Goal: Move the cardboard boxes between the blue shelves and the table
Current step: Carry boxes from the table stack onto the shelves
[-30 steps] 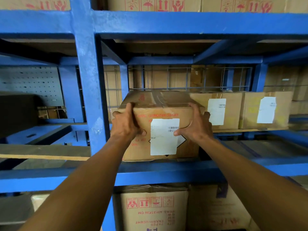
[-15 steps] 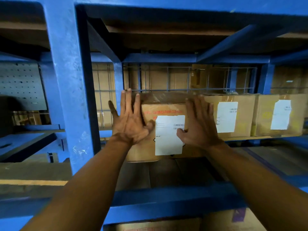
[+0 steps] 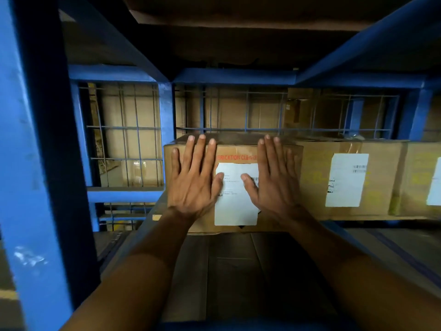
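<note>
A brown cardboard box (image 3: 236,149) with red lettering and a white label stands deep on the blue shelf (image 3: 43,163), in line with two more boxes to its right. My left hand (image 3: 194,177) lies flat against the left half of its front face, fingers straight and pointing up. My right hand (image 3: 274,177) presses flat on the right half in the same way. Both thumbs rest on the white label.
A second labelled box (image 3: 346,180) sits right beside the pushed one, and a third (image 3: 424,180) at the right edge. A blue wire grid (image 3: 133,139) closes the shelf's back. A thick blue upright stands at my left. Flat cardboard (image 3: 238,271) lines the shelf floor.
My hands let go of the box's sides, went flat on its front face, and the box slid backward until level with the neighbouring boxes. The camera came closer into the shelf.
</note>
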Tool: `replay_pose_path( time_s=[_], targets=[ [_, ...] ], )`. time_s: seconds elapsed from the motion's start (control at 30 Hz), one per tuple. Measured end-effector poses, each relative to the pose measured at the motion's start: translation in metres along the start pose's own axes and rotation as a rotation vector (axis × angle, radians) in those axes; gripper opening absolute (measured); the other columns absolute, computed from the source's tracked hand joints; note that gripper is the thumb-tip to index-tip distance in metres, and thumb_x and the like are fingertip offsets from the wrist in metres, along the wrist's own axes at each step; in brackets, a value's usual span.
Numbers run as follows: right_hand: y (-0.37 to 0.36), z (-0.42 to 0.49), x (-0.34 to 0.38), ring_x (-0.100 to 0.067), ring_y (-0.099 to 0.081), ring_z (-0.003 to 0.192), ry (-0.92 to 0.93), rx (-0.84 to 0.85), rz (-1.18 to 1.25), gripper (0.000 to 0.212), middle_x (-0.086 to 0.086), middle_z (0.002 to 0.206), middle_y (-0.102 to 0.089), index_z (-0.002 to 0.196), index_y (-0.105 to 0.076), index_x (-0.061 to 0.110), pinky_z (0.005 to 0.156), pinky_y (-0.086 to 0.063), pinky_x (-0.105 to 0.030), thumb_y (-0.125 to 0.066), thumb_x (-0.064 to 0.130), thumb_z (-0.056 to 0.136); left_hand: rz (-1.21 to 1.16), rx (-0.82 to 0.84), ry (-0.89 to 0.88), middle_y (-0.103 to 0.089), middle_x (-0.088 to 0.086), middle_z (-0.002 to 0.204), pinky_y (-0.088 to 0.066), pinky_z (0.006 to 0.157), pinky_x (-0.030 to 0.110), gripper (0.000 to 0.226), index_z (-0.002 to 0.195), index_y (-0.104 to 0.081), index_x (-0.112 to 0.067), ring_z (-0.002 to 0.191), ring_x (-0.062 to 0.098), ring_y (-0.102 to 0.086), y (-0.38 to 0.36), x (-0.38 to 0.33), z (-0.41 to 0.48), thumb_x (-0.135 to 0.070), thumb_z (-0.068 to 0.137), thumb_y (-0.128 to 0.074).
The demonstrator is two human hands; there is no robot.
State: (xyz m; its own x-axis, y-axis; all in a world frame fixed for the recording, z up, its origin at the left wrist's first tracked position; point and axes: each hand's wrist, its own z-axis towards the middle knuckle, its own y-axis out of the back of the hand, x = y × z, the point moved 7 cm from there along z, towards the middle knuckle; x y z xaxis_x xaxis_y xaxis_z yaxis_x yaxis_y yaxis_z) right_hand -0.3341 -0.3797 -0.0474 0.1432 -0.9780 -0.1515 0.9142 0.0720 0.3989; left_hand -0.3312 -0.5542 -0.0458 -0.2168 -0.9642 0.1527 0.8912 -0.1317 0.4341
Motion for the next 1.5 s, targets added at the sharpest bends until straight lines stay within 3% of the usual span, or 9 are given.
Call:
replay_pose_path(
  time_s=[0.4, 0.77, 1.07, 1.27, 1.37, 1.43, 1.5],
  targets=[
    [-0.068, 0.036, -0.016, -0.033, -0.018, 0.148, 0.029, -0.070, -0.016, 0.080, -0.017, 0.158, -0.025, 0.151, -0.026, 0.001, 0.119, -0.015, -0.050, -0.037, 0.055, 0.094, 0.079, -0.035, 0.017, -0.015, 0.015, 0.159, -0.007, 0.118, 0.053, 0.072, 0.154, -0.010, -0.012, 0.148, 0.030, -0.005, -0.067, 0.011, 0.034, -0.048, 0.096, -0.030],
    [-0.078, 0.035, -0.015, -0.033, -0.016, 0.148, 0.041, -0.109, -0.008, 0.080, -0.017, 0.159, -0.023, 0.151, -0.027, 0.001, 0.120, -0.011, -0.049, -0.035, 0.056, 0.093, 0.102, -0.080, 0.016, -0.013, 0.016, 0.159, -0.007, 0.117, 0.054, 0.073, 0.154, -0.011, -0.011, 0.148, 0.031, -0.004, -0.076, 0.014, 0.033, -0.049, 0.094, -0.029],
    [-0.060, 0.029, -0.012, -0.029, -0.006, 0.150, -0.003, 0.106, -0.019, 0.079, -0.014, 0.162, -0.011, 0.155, -0.012, 0.005, 0.121, -0.008, -0.048, -0.028, 0.056, 0.097, 0.079, 0.071, 0.068, -0.001, 0.016, 0.161, -0.002, 0.118, 0.053, 0.069, 0.154, 0.002, -0.011, 0.148, 0.032, 0.005, -0.064, 0.005, 0.028, -0.044, 0.098, -0.023],
    [-0.034, 0.028, -0.014, -0.020, 0.012, 0.150, -0.031, 0.401, 0.074, 0.082, -0.003, 0.163, 0.012, 0.155, 0.007, 0.015, 0.121, 0.001, -0.043, -0.036, 0.055, 0.098, 0.042, 0.259, 0.111, 0.013, 0.017, 0.159, -0.009, 0.118, 0.053, 0.069, 0.152, 0.013, -0.010, 0.147, 0.034, 0.011, -0.040, -0.006, 0.026, -0.045, 0.100, -0.013],
    [-0.008, 0.019, -0.016, -0.028, -0.010, 0.149, -0.078, 0.434, 0.026, 0.071, -0.010, 0.162, -0.012, 0.155, -0.012, 0.011, 0.120, -0.013, -0.047, -0.037, 0.048, 0.100, -0.051, 0.339, 0.089, 0.002, 0.018, 0.160, -0.008, 0.119, 0.049, 0.066, 0.153, 0.002, -0.007, 0.147, 0.034, 0.002, -0.018, -0.014, 0.020, -0.043, 0.100, -0.011],
    [0.020, 0.011, -0.024, -0.030, -0.037, 0.136, -0.177, 0.404, 0.031, 0.053, -0.011, 0.149, -0.040, 0.146, -0.036, 0.012, 0.110, -0.034, -0.048, -0.039, 0.039, 0.100, -0.094, 0.359, 0.065, -0.020, 0.020, 0.154, -0.019, 0.115, 0.050, 0.061, 0.150, -0.016, -0.008, 0.143, 0.037, -0.017, -0.004, -0.022, 0.017, -0.041, 0.099, -0.014],
    [0.051, 0.002, -0.031, -0.032, -0.055, 0.116, -0.215, 0.397, 0.015, 0.035, -0.012, 0.128, -0.057, 0.127, -0.057, 0.012, 0.096, -0.048, -0.045, -0.042, 0.027, 0.099, -0.128, 0.337, 0.043, -0.041, 0.021, 0.140, -0.031, 0.107, 0.048, 0.055, 0.141, -0.035, -0.005, 0.130, 0.037, -0.036, 0.014, -0.033, 0.017, -0.038, 0.100, -0.017]
  ],
)
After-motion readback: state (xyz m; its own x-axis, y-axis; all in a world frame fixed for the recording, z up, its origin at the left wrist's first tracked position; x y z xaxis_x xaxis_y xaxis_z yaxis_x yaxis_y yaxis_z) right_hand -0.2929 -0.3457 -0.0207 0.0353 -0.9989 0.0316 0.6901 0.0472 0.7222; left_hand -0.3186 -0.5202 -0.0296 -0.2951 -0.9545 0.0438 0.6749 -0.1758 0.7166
